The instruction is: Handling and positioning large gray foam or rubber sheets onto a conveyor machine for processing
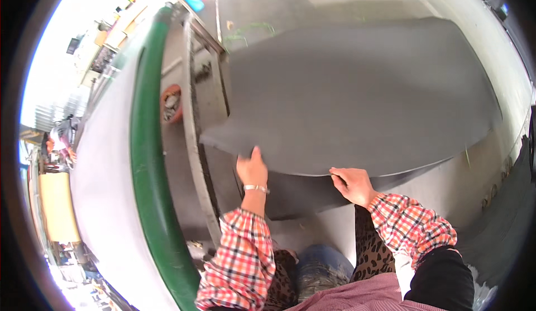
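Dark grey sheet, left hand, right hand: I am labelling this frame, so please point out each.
dark grey sheet (357, 93), head view, middle of its top face
left hand (252, 170), head view, back of hand
right hand (352, 183), head view, knuckles

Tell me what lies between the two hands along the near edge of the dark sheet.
In the head view, only the sheet's own bare near edge runs between the left hand and the right hand; nothing else lies there.

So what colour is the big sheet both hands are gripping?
Dark grey, plain; the sheet shows best in the head view.
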`<action>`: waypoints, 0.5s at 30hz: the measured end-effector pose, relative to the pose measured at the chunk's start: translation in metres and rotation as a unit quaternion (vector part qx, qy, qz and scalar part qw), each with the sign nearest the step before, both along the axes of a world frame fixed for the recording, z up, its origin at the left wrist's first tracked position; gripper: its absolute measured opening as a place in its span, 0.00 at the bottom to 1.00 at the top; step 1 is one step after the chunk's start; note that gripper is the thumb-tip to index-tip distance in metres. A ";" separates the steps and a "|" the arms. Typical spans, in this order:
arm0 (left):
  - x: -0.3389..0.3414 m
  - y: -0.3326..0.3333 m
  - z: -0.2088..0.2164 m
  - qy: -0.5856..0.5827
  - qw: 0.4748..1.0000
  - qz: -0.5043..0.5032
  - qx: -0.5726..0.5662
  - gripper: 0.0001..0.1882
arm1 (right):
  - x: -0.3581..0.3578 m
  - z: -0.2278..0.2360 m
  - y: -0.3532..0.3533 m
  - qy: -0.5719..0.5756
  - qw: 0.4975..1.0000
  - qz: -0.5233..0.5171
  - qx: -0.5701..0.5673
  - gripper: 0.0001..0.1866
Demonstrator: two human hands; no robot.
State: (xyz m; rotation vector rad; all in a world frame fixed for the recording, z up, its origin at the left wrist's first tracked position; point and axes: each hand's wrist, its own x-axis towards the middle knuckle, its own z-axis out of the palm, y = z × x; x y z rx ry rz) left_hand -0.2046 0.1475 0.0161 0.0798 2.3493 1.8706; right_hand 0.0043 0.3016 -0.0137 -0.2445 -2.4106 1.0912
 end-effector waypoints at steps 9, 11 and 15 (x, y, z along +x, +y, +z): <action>-0.061 0.070 0.401 0.354 0.922 -0.124 -0.091 0.20 | -0.024 0.286 0.032 0.213 0.967 -0.016 0.141 0.22; -0.085 0.000 0.484 0.319 0.931 -0.159 -0.077 0.20 | 0.021 0.333 0.038 0.041 0.992 -0.060 0.107 0.30; -0.129 -0.193 0.574 0.327 0.942 -0.010 0.073 0.15 | 0.116 0.307 0.057 -0.044 0.961 -0.166 0.219 0.29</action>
